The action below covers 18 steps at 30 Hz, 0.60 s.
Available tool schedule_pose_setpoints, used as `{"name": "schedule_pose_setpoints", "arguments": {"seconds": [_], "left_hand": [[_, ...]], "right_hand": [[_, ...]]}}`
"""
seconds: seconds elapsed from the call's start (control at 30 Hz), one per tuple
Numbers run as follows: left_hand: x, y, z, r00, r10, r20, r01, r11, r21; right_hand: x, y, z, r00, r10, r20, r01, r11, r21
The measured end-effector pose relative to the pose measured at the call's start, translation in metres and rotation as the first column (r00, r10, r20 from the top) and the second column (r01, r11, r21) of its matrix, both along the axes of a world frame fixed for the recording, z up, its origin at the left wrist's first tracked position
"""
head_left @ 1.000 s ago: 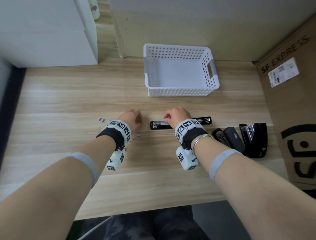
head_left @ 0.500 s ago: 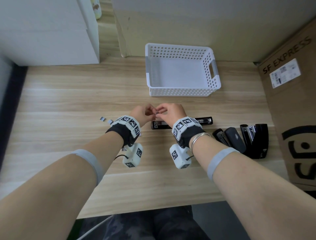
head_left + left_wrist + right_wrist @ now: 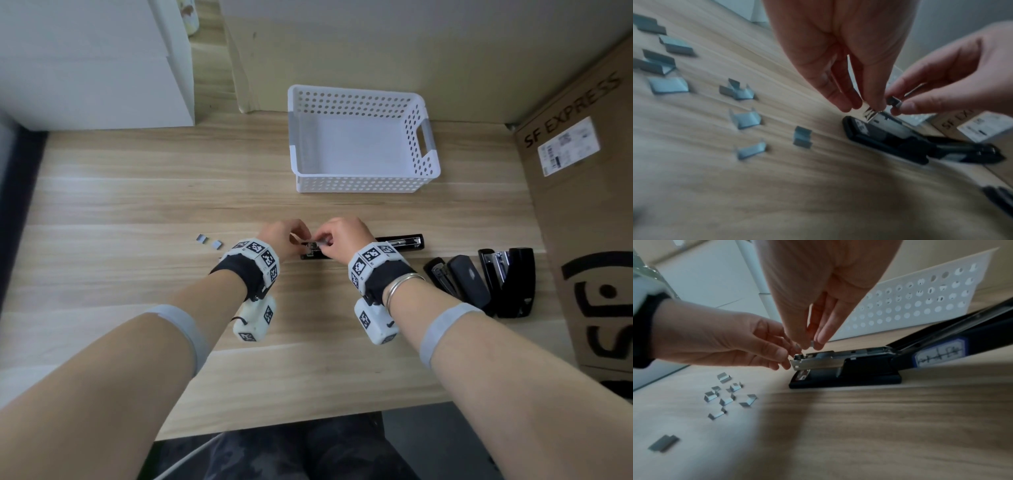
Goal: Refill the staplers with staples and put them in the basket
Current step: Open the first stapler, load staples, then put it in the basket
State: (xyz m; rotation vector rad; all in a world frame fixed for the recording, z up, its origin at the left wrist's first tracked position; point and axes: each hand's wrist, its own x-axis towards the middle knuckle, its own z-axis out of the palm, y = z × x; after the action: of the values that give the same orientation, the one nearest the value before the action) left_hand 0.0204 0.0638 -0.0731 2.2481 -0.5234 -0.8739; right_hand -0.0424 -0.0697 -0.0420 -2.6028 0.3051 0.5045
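Head view: both hands meet over the middle of the table, above the front end of an opened stapler.
Left hand: fingers point down and are pinched together; in the left wrist view the fingertips sit at the metal front end of the stapler's magazine. Whether they also hold a staple piece, I cannot tell.
Right hand: thumb and forefinger pinch a small staple strip, held just above the magazine's front end and touching or nearly touching the left fingertips.
Opened stapler: black, lying flat across the table's middle, its top arm swung back toward the right edge; the silver magazine is exposed and faces up.
Loose staples: several short grey pieces scattered on the table toward the left edge from the stapler; two more lie farther left in the head view.
Basket: white, perforated, standing near the far edge of the table, well apart from the hands; no stapler shows inside it.
Other staplers: a group of black ones lying close together near the right edge, some hinged open.
Cardboard box: stands along the right edge, printed SF EXPRESS.
White cabinet: beyond the far left corner.
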Motion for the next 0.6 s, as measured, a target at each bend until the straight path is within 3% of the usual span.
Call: {"name": "schedule_pose_setpoints", "arguments": {"seconds": [0.2,0.6], "left_hand": [[-0.0055,-0.0064,-0.0015,0.978,-0.171,0.117,0.151,0.975,0.166],[-0.0068,-0.0096,-0.0053,0.97,-0.199,0.138,0.164,0.959,0.232]], "right_hand": [[-0.0029,0.0023,-0.0043,1.0,-0.007,-0.001,0.007,1.0,-0.012],[0.0059,0.0024,-0.0085,0.994,0.038,-0.103,-0.042,0.998,-0.042]]}}
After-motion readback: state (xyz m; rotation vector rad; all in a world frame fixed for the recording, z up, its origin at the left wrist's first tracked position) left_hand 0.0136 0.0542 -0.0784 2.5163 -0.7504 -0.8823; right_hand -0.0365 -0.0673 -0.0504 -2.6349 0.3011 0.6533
